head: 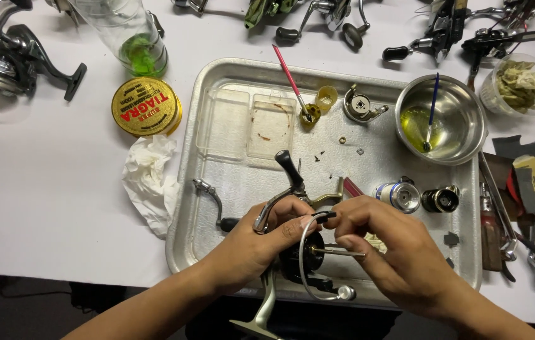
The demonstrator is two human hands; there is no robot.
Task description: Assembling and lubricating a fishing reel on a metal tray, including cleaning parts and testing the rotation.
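Both hands (318, 242) closed on reel (302, 255)

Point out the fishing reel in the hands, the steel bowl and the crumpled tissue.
fishing reel (308, 255), head view, dark rotor body.
steel bowl (463, 101), head view, inner right wall.
crumpled tissue (148, 179), head view, its middle folds.

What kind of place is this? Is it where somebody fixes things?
Probably a workbench for fixing fishing reels. The left hand and right hand hold a partly opened reel over a metal tray of small parts. More reels and tools lie around it.
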